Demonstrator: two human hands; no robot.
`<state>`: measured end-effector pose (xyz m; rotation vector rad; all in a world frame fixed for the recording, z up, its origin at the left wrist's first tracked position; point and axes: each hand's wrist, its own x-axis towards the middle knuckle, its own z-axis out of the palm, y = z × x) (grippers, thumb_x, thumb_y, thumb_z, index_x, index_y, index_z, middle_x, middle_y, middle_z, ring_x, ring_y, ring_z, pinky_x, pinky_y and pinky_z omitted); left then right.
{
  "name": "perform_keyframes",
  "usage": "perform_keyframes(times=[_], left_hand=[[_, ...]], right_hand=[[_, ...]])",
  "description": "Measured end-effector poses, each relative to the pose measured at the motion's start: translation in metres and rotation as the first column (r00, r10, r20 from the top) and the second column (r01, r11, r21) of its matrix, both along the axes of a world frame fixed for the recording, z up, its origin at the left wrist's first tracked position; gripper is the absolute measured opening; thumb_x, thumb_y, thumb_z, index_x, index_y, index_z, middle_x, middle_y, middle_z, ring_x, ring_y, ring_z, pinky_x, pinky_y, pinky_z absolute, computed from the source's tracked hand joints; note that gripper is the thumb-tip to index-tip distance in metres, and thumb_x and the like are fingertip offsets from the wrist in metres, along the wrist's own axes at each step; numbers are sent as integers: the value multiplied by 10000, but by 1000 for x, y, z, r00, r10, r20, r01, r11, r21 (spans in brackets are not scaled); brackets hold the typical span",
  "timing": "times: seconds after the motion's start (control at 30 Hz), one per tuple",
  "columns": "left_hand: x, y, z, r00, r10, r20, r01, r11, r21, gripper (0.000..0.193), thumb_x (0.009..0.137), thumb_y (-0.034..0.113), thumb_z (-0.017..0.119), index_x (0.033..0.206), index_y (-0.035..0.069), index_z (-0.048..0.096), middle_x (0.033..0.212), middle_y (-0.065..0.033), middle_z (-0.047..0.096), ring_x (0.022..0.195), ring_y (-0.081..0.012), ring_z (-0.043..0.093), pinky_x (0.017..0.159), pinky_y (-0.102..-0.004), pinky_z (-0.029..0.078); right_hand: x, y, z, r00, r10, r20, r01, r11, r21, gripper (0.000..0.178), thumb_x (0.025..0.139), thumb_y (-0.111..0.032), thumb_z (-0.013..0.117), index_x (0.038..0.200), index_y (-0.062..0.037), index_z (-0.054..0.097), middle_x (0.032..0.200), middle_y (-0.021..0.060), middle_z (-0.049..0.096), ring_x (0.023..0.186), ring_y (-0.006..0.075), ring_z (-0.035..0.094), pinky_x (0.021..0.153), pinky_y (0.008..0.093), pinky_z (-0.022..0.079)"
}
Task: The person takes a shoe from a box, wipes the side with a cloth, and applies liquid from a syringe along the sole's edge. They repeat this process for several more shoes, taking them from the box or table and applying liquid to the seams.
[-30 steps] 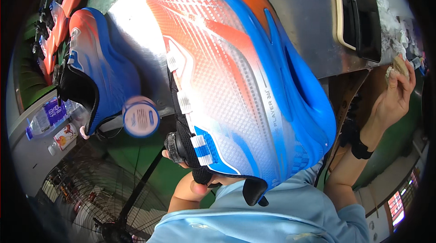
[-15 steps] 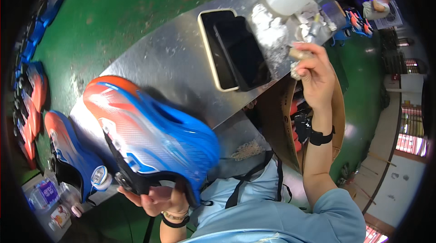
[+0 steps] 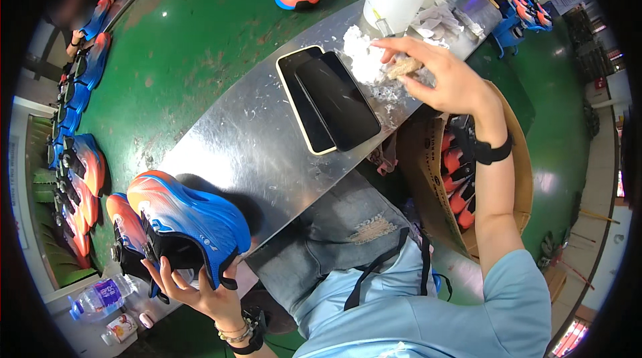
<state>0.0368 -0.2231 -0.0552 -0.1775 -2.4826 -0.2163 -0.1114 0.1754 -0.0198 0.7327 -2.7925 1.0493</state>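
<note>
Hands | L [image 3: 194, 288] grips glossy blue-orange shoe [image 3: 190, 221] | R [image 3: 445, 77] pinches crumbly beige lump [image 3: 403, 67]

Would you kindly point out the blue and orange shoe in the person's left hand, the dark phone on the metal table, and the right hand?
blue and orange shoe [image 3: 190, 214], head view, on its blue side panel.
dark phone [image 3: 338, 100], head view, middle of its screen.
right hand [image 3: 445, 77], head view, back of the hand.

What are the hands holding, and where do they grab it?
The left hand holds a blue and orange shoe by its heel opening, fingers tucked inside. The right hand pinches a small tan lump in its fingertips, above white crumbs on the metal table.
</note>
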Motion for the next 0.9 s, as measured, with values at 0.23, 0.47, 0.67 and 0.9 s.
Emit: perform_keyframes(times=[0.23, 0.47, 0.67, 0.9], left_hand=[[17, -8, -11, 998, -40, -44, 39, 999, -29, 422, 660, 501, 664, 824, 126, 562, 1144, -144, 281, 1173, -464, 249, 866, -636, 328], [25, 45, -21, 974, -42, -223, 4, 986, -167, 301, 672, 527, 625, 818, 277, 543, 1099, -117, 275, 1121, -420, 260, 864, -630, 303], [18, 50, -32, 955, -102, -279, 70, 990, -123, 211, 707, 486, 599, 796, 301, 548, 1104, -120, 274, 1119, -413, 258, 878, -623, 290], [45, 44, -39, 982, -22, -187, 1, 994, -113, 113, 826, 349, 495, 938, 364, 506, 1202, -166, 301, 1170, -449, 247, 930, -520, 296]], right_hand=[[-33, 31, 2, 996, -48, 80, 16, 935, 354, 579, 615, 12, 494, 1172, -145, 481, 886, 80, 522, 739, 224, 507, 733, 299, 427], [-41, 76, -20, 902, -396, -175, 387, 918, -81, 242, 714, -160, 633, 941, -80, 615, 826, 64, 620, 738, 160, 582, 700, 279, 452], [-57, 146, -74, 722, -686, -92, 691, 712, 125, 322, 659, -271, 708, 871, -42, 629, 780, 79, 634, 728, 179, 607, 682, 280, 469], [-85, 167, -86, 806, -592, 1, 567, 772, 287, 427, 704, -261, 669, 1032, -1, 579, 994, 108, 611, 908, 185, 571, 781, 285, 435]])
